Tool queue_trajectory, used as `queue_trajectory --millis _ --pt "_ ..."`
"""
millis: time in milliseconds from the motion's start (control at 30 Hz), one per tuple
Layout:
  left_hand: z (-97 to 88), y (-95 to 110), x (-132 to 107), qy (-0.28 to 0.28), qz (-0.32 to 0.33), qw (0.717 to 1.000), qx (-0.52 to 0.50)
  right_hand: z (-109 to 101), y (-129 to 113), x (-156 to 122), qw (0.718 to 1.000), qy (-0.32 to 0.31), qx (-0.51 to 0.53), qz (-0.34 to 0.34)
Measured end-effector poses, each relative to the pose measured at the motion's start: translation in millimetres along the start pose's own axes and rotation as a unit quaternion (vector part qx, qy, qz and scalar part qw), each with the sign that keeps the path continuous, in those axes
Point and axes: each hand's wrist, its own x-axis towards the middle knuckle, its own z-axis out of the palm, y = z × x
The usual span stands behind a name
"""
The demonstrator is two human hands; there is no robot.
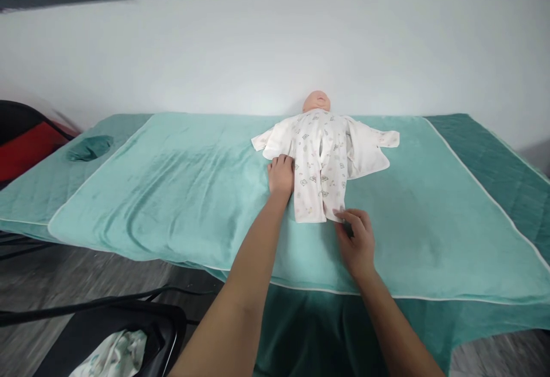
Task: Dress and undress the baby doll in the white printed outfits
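A baby doll [317,102] lies on its back, its head toward the wall. White printed baby trousers [310,176] are spread over its front, legs pointing toward me. Beneath them a white baby jacket [368,150] is laid out with both sleeves stretched sideways. My left hand [281,176] rests against the left edge of the trousers, its fingers lying on the cloth near the jacket hem; its thumb is hidden. My right hand [357,239] is closed, pinching the cuff of the right trouser leg between thumb and fingers.
A light green velvet cover [193,193] with white piping lies over the bed. At the left end is a face hole [90,148]. A black chair [158,331] holding a patterned cloth [116,354] stands at lower left. The white wall [215,56] runs behind the bed.
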Motion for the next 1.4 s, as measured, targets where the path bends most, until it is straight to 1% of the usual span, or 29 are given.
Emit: queue_trajectory --millis 100,200,267,333,400,433,500,533,633,733,867,967,1100,1167,1300,1400 --pt "-0.1 -0.2 -0.1 0.002 -0.001 1.0 0.003 -12.1 1.2 1.5 0.998 -0.034 -0.006 -0.049" --pt "-0.2 -0.3 -0.1 0.007 0.003 1.0 -0.002 -25.7 3.5 4.2 0.992 -0.083 -0.008 -0.097" --pt "-0.4 -0.2 -0.5 0.008 0.004 1.0 0.001 -31.8 10.4 12.3 0.989 -0.104 0.001 -0.103" --pt "-0.7 0.2 -1.5 0.006 0.011 1.0 0.006 -31.9 24.9 28.9 0.992 -0.088 -0.005 -0.09" --pt "-0.8 0.6 -3.2 0.013 0.025 1.0 0.013 -24.2 46.2 52.7 0.995 -0.047 -0.048 -0.078" --pt "-0.7 0.7 -4.0 0.021 0.032 0.999 0.018 -17.7 58.0 65.8 0.992 -0.039 -0.082 -0.086" --pt "0.5 0.3 -5.0 0.037 0.05 0.998 0.028 -2.1 79.8 90.0 0.984 -0.061 -0.135 -0.103" --pt "1.5 -0.3 -4.9 0.04 0.063 0.997 0.03 5.7 88.4 99.6 0.979 -0.086 -0.149 -0.113" --pt "5.1 -3.0 -2.0 0.022 0.113 0.993 0.015 22.1 102.4 115.2 0.962 -0.167 -0.167 -0.137" --pt "7.0 -5.1 1.7 -0.001 0.149 0.989 -0.011 25.0 104.8 115.0 0.955 -0.206 -0.157 -0.144" --pt "5.3 -5.3 2.8 -0.022 0.183 0.982 -0.029 21.9 105.8 110.1 0.954 -0.219 -0.144 -0.146" --pt "4.3 -4.8 2.9 -0.02 0.187 0.981 -0.048 24.3 106.9 111.8 0.952 -0.216 -0.167 -0.141" --pt "3.7 -4.1 5.1 -0.03 0.18 0.981 -0.072 32.6 106.5 121.3 0.937 -0.243 -0.199 -0.153" --pt "2.5 -3.4 6.5 -0.042 0.186 0.979 -0.067 36.3 105.4 125.8 0.933 -0.25 -0.208 -0.154" --pt "0.3 -2.7 8.5 -0.072 0.205 0.975 -0.037 37.1 102.1 128.8 0.933 -0.256 -0.213 -0.136" --pt "2.2 -4.0 9.5 -0.067 0.211 0.974 -0.044 32.4 99.5 127.9 0.942 -0.277 -0.163 -0.1"
